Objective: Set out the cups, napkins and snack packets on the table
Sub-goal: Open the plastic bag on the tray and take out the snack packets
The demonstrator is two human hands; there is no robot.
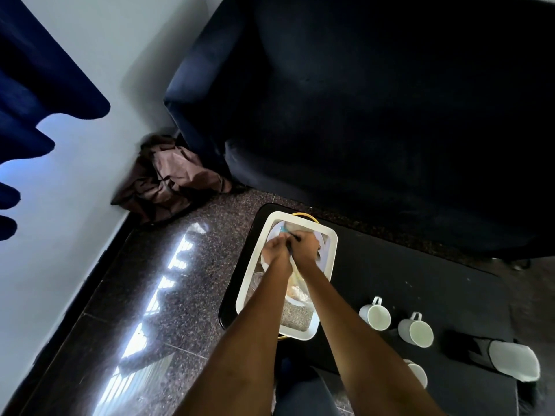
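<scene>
A white tray [247, 283] rests on the left end of the black table [390, 265]. Both of my hands are pressed together over a white plate [324, 250] at the tray's far end. My left hand [274, 247] pinches a small light-blue packet [283, 232]. My right hand [307, 244] is closed around a thin dark object [292, 239]; what it is cannot be made out. Nearer in the tray lie an orange-tinted snack packet [297, 292] and a woven beige napkin [297, 319]. Three white cups [375, 317] [417, 330] [418, 374] stand on the table to the right.
A clear glass [257, 280] sits by the tray's left wall. A black item with a white end [510, 360] lies at the table's right. A dark blue sofa [360, 115] stands behind the table, brown cloth [171, 178] lies in the corner, and the granite floor [168, 289] runs along the left.
</scene>
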